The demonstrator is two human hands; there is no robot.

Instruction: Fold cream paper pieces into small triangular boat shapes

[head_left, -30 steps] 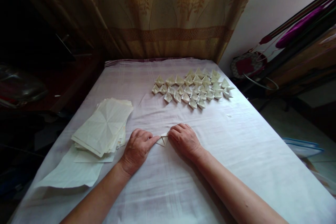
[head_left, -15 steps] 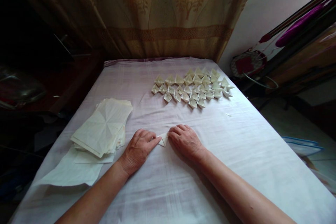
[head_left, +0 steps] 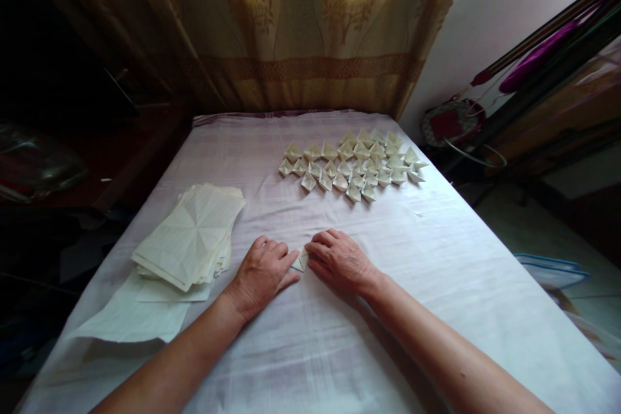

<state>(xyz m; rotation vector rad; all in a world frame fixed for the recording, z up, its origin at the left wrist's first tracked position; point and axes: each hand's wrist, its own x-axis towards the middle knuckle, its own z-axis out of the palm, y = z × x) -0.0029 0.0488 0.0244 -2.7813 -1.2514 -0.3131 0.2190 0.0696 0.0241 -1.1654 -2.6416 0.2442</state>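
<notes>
A small piece of folded paper lies on the cloth between my two hands, its creases forming small triangles. My left hand covers its left side, with the fingers curled and pressed down and the thumb near its lower edge. From the other side, the bent fingers of my right hand hold its right part against the surface. Much of the paper is hidden under the fingers. Beyond the hands stand several folded paper pieces with pointed tips, grouped in rows. To the left rests a stack of creased paper sheets.
A pale checked cloth covers the table. A loose sheet sticks out beneath the stack. A tiny paper scrap lies at right. A gold curtain hangs behind the table, and a bag is beyond its right edge.
My left thumb has moved down from the paper's top face to its lower edge. The folded paper shows less between my hands. The view has shifted slightly.
</notes>
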